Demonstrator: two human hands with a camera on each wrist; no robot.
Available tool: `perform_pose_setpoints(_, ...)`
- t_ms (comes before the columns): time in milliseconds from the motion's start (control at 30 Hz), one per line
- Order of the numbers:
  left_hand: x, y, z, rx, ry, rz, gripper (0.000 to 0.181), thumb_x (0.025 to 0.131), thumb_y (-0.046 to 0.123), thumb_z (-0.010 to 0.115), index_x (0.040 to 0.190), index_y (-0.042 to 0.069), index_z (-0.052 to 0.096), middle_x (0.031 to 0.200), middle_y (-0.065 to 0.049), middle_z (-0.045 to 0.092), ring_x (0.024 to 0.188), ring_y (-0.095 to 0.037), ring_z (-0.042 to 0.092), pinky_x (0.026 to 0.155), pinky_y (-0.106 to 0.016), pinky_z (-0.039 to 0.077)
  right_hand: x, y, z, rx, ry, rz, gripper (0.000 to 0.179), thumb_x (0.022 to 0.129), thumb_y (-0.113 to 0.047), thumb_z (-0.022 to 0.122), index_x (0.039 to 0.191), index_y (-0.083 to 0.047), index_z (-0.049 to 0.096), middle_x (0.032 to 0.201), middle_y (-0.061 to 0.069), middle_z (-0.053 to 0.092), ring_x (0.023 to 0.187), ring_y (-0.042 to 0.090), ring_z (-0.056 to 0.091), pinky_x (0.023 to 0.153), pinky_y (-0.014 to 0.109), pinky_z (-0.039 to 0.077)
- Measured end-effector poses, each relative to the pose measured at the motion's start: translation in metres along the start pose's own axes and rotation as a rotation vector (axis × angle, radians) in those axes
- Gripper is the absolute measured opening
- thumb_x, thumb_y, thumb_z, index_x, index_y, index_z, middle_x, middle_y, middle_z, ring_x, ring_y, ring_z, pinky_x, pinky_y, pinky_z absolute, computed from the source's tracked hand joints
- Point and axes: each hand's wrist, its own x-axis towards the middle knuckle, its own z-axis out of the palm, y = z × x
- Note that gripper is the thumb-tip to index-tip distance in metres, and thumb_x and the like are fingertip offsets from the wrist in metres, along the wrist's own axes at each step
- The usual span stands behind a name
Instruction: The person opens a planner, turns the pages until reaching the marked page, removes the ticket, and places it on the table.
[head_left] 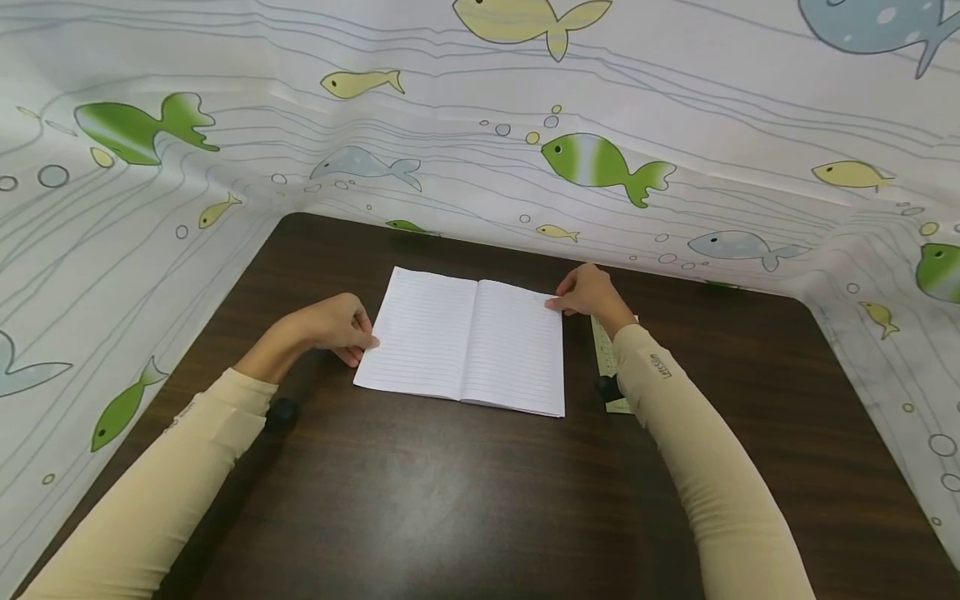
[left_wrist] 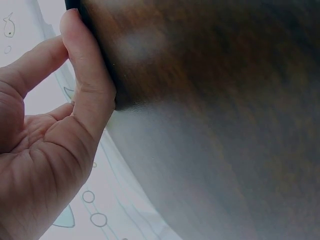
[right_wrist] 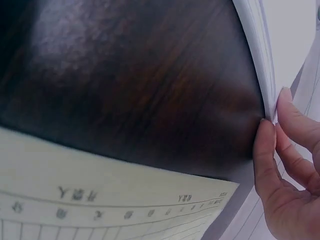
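Observation:
An open lined notebook [head_left: 427, 333] with blank white pages lies flat on the dark wooden table. My left hand [head_left: 335, 325] pinches its left edge, the thumb on top of the page. In the left wrist view that hand [left_wrist: 55, 135] shows bent fingers and thumb, and the notebook is out of sight. Near the upper right corner, my right hand [head_left: 591, 292] holds the page edge between thumb and fingers. The right wrist view shows the right hand [right_wrist: 287, 170] gripping the stacked pages [right_wrist: 260, 55] at their edge.
A pale yellow printed form pad [head_left: 604, 354] lies right of the notebook, partly under my right forearm; its printed lines show in the right wrist view. Small black devices sit at both wrists. A fish-patterned sheet [head_left: 480, 167] walls the table [head_left: 450, 500] at the back and sides.

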Motion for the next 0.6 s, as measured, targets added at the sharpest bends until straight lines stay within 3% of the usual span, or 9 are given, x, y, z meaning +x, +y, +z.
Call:
perform_pose_setpoints(200, -0.0002, 0.0008, -0.0001, 0.001, 0.001, -0.009, 0.02, 0.103, 0.001, 0.068, 0.109, -0.015, 0.057, 0.083, -0.014, 0.068, 0.067, -0.012, 0.07, 0.067, -0.029, 0.068, -0.0001, 0.002, 0.0001, 0.026, 0.004, -0.033, 0.032, 0.098, -0.019, 0.081, 0.118, 0.005, 0.073, 0.112, 0.023, 0.079, 0.103, 0.035, 0.08, 0.104, 0.053, 0.062)
perform_pose_setpoints(600, 0.0007, 0.0, -0.0001, 0.002, -0.002, -0.008, 0.022, 0.103, 0.002, 0.068, 0.111, -0.016, 0.057, 0.084, -0.015, 0.069, 0.067, -0.012, 0.071, 0.068, -0.029, 0.069, 0.0008, -0.0002, 0.0021, 0.001, 0.012, -0.003, 0.03, 0.098, -0.018, 0.081, 0.117, 0.003, 0.072, 0.109, 0.021, 0.079, 0.102, 0.034, 0.08, 0.103, 0.052, 0.061)
